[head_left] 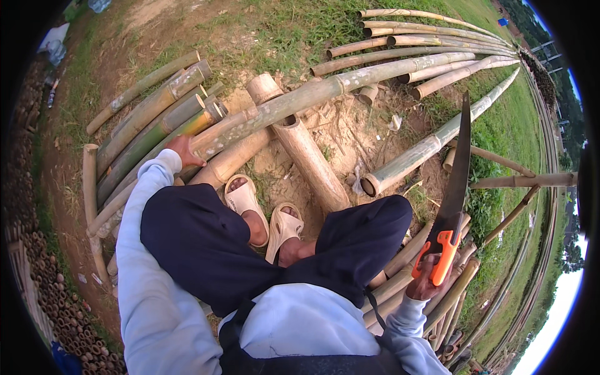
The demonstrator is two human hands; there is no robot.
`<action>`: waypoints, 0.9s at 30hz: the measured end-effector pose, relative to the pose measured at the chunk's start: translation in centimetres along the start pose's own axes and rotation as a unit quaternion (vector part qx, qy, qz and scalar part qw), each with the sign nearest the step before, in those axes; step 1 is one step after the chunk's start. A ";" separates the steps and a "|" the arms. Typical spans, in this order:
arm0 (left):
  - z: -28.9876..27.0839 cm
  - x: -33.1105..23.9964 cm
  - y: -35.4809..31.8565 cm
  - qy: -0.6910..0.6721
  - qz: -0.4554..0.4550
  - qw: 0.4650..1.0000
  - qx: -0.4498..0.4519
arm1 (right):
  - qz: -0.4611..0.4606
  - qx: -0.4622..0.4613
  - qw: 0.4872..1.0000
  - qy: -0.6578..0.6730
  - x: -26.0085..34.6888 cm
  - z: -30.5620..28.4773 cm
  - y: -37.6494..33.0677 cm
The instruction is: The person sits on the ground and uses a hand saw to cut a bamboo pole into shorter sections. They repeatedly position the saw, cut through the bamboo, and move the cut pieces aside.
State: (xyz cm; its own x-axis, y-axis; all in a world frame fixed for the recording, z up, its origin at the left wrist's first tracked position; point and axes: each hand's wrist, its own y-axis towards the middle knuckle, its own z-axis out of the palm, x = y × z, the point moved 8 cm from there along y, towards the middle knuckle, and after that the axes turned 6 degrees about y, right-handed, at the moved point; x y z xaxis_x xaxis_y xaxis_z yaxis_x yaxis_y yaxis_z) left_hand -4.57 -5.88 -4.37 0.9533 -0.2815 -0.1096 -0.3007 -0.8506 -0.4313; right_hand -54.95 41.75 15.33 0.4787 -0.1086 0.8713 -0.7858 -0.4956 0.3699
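Head view: left hand (184,153) lies clasped over a long mottled bamboo pole (300,100), thumb along the near side, farther fingers partly hidden (firmness of hold: cannot tell). Pole runs from that hand toward the upper right, crossing over a thick pale bamboo segment (312,165). Right hand (427,279) is wrapped round the orange handle of a curved handsaw (454,194), well apart from the mottled pole, blade tip up. Room: sawdust-strewn ground (342,134) lies between the segment and a greenish bamboo pole (431,145). Edges tighter: cut bamboo lengths (156,106) crowd beyond the left hand; stacked culms (451,297) lie just beside the right. Sandals (245,203) rest near the segment's lower end.
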 end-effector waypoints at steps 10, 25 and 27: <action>0.8 1.3 0.5 -0.007 -0.003 1.000 -0.014 | 0.117 0.299 0.940 0.117 3.5 15.6 -3.2; 0.1 -1.0 -0.7 -0.018 0.021 0.999 -0.041 | 0.084 0.481 0.871 0.055 1.4 28.5 -6.0; 0.3 -0.6 -0.4 -0.029 0.023 0.999 -0.025 | 0.109 0.469 0.869 0.117 1.2 28.1 -6.3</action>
State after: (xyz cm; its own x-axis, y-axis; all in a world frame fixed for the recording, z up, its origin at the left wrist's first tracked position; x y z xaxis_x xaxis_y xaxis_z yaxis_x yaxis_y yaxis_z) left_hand -4.98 -5.22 -4.41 0.9383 -0.2946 -0.1809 -0.3430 -0.8589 -0.3803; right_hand -38.41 20.48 5.01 0.1793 -0.1651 0.9699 -0.1316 -0.9810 -0.1426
